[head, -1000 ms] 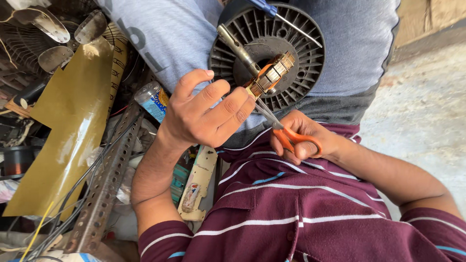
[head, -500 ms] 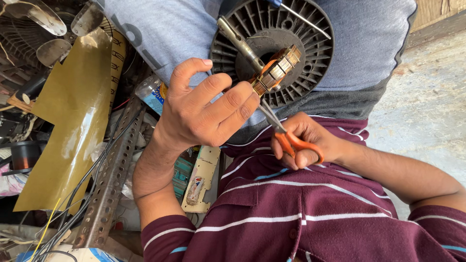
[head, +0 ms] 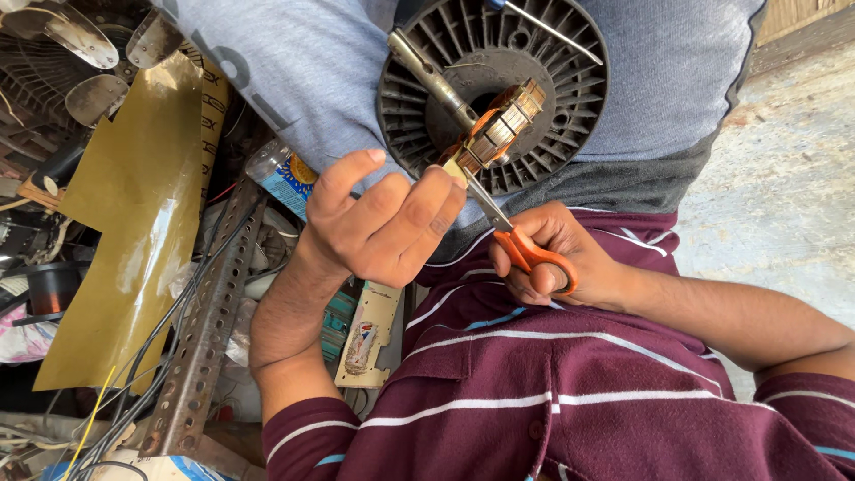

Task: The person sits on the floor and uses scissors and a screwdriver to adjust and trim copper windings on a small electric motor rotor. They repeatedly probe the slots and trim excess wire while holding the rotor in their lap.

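The left hand [head: 383, 223] pinches the wound motor core [head: 499, 129]. The right hand [head: 552, 258] is clamped on the orange scissors [head: 512, 236], blades at the winding; cutting looks under way, with the windings largely intact.

Tight spot around my left hand [head: 383, 227]: it sits just below the black finned disc [head: 570, 85], with my right hand [head: 557, 254] and the orange-handled scissors [head: 521, 245] close on its right. Narrow gap between the two hands, blades crossing it. Metal rod [head: 432, 76] slants across the disc's upper left and blocks approach there. Left side cluttered: perforated metal angle [head: 209, 325], bundle of wires [head: 134, 392], yellow sheet [head: 134, 223], fan blades [head: 80, 53] all packed close. Below, my striped shirt [head: 552, 401] closes things off. Only open room I see is the concrete floor [head: 784, 205] far right, beyond my right forearm.
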